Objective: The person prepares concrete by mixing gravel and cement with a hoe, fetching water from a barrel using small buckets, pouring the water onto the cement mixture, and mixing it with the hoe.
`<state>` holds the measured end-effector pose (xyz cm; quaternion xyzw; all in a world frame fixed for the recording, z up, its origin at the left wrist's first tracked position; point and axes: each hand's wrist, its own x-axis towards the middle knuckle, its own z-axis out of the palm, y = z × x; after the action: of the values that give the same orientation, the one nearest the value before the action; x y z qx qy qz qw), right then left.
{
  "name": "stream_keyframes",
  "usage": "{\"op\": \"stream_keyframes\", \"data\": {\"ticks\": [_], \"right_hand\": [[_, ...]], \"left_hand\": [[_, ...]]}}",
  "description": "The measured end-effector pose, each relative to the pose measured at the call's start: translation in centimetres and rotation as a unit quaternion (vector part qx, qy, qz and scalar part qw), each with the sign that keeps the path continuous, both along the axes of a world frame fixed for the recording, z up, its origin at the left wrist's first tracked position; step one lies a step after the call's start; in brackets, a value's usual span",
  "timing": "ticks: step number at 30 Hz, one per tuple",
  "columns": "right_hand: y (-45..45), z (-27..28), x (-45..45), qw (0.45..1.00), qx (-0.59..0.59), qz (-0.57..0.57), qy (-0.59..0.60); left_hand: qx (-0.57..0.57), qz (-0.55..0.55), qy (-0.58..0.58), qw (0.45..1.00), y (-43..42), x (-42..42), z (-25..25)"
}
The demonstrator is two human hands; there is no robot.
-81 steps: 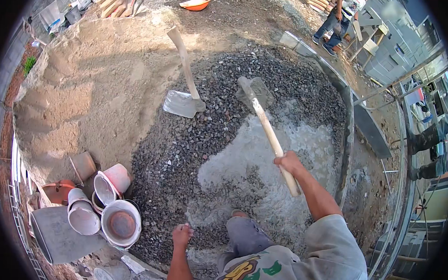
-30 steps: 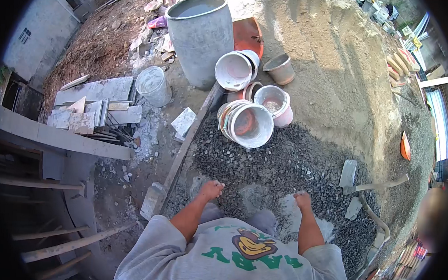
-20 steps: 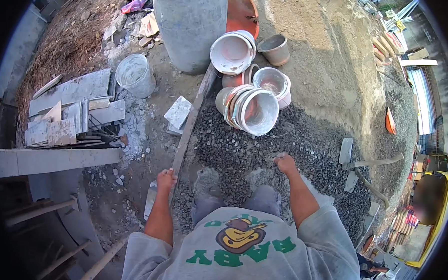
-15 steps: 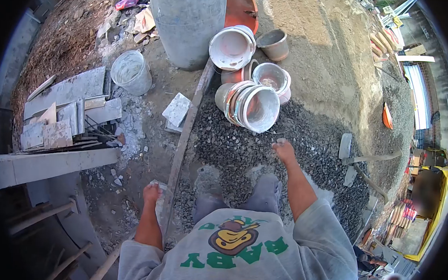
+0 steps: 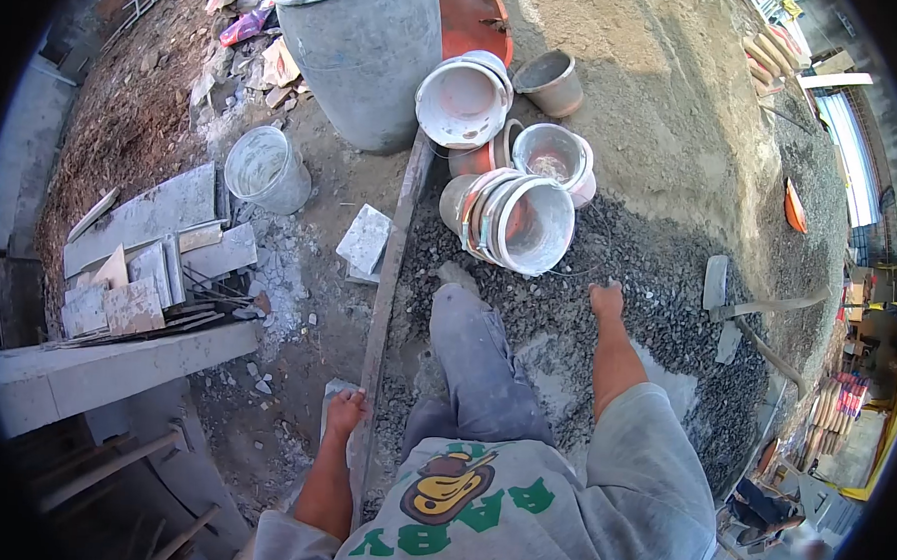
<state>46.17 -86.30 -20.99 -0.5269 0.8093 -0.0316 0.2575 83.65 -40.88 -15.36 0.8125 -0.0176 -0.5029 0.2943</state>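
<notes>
My left hand (image 5: pixel 346 412) hangs low beside the long wooden board (image 5: pixel 394 268), its fingers curled in and nothing visible in them. A pale flat piece shows just behind that hand. My right hand (image 5: pixel 606 300) is held forward over the dark gravel (image 5: pixel 657 309), also closed, with no object showing in it. Nearest to it is a stack of nested buckets (image 5: pixel 536 227) lying tipped on its side, apart from the hand. Beside the stack are another pale bucket (image 5: pixel 552 156) and a white bucket (image 5: pixel 464 103). One knee is raised forward above the gravel.
A tall grey barrel (image 5: pixel 362 76) stands ahead, with a dull bucket (image 5: pixel 550 84) to its right. Leftward are a whitish bucket (image 5: pixel 269 172), broken slabs (image 5: pixel 138 276) and a concrete ledge (image 5: pixel 124 371). A hoe (image 5: pixel 768 306) lies on the right. A person is at the lower right.
One leg has stepped forward towards the buckets. My right hand has shifted slightly right, and my left hand has moved right, closer to the board. The buckets keep their arrangement.
</notes>
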Motion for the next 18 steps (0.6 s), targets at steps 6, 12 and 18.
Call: {"op": "stream_keyframes", "data": {"ticks": [6, 12, 18], "right_hand": [[-5.2, -2.6, 2.7, 0.994, -0.032, -0.106, 0.003], [-9.4, -6.4, 3.3, 0.945, 0.047, -0.244, -0.214], [-8.3, 4.4, 10.1, 0.894, 0.072, -0.148, -0.417]], "left_hand": [[0.022, 0.063, -0.013, 0.998, -0.7, 4.9, -1.0], [0.07, 0.108, -0.019, 0.991, -3.6, 8.0, -2.6], [-0.027, 0.07, -0.011, 0.997, -14.5, 9.3, -3.3]]}}
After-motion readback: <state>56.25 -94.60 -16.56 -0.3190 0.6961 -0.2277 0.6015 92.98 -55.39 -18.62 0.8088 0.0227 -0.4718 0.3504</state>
